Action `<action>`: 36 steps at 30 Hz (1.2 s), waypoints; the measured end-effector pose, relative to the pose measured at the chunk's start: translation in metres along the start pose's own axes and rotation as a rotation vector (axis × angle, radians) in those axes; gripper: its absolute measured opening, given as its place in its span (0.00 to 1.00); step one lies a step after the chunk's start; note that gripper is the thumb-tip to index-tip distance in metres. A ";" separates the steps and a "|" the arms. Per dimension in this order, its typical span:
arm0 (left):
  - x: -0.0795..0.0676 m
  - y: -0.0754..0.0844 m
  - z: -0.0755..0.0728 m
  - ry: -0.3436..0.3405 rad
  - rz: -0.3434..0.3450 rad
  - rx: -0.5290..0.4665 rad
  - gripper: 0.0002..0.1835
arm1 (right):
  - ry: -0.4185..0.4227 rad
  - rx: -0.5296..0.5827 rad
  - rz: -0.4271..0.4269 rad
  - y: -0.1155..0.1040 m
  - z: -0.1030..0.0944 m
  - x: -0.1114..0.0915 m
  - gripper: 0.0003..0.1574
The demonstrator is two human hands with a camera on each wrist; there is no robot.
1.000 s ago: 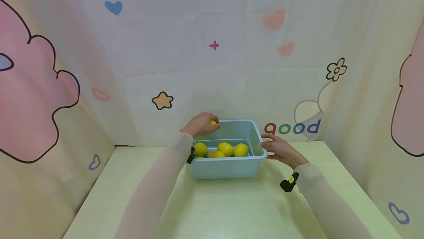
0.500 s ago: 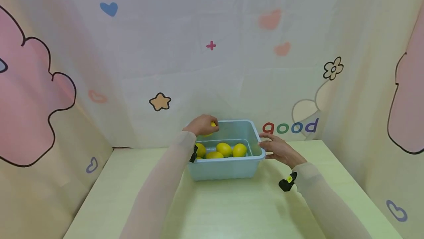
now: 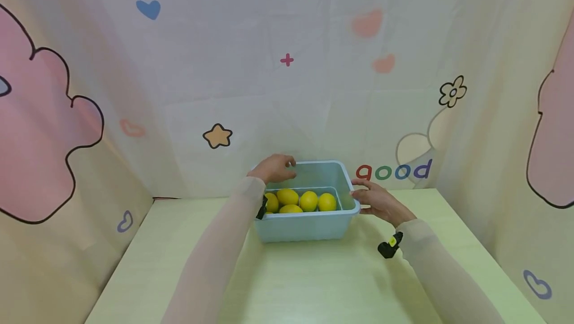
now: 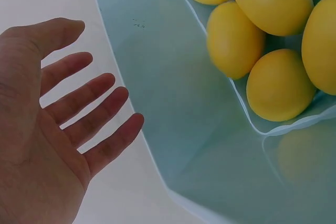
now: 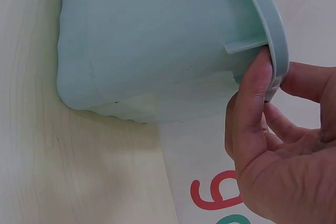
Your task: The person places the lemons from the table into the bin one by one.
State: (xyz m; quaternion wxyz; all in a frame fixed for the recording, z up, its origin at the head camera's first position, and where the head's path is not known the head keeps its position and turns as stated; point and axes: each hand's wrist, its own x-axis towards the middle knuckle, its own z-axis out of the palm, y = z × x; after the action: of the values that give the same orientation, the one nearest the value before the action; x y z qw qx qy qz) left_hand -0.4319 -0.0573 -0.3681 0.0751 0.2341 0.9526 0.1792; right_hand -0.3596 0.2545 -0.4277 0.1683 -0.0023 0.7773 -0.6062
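Note:
A light blue plastic bin (image 3: pixel 305 229) stands on the table against the back cloth. Several yellow lemons lie together on its floor; one lemon (image 3: pixel 309 201) is near the middle, and another lemon (image 4: pixel 280 85) shows close to a bin corner in the left wrist view. Over the bin's back left rim, my left hand (image 3: pixel 274 168) hovers with spread, relaxed fingers and nothing in them. At the right side, my right hand (image 3: pixel 380 202) pinches the bin's rim (image 5: pixel 278 35), fingers tucked beneath it and thumb at its edge. My left forearm covers the bin's left end.
The pale wooden table (image 3: pixel 314 284) runs forward from the bin. A printed cloth (image 3: pixel 251 65) hangs right behind the bin and along both sides. Each sleeve cuff carries a black camera mount (image 3: pixel 389 246).
The lemon my left hand held above the bin now lies among the others, and the left fingers have loosened. My right hand has kept its hold on the rim.

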 end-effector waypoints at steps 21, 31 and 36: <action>-0.020 0.006 0.008 0.096 -0.078 0.067 0.29 | 0.052 -0.137 -0.009 -0.007 -0.003 0.003 0.36; -0.036 0.017 0.015 0.116 -0.044 0.054 0.31 | 0.148 -0.307 -0.048 -0.011 0.006 -0.002 0.34; -0.047 0.020 0.017 0.139 -0.027 0.117 0.32 | 0.202 -0.411 -0.065 -0.012 0.010 -0.002 0.36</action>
State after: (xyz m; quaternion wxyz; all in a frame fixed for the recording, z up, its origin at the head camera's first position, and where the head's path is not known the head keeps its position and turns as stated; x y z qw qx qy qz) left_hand -0.3780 -0.0575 -0.3737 -0.0026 0.2121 0.9675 0.1378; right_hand -0.3580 0.2423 -0.4177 0.0660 -0.0008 0.8969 -0.4373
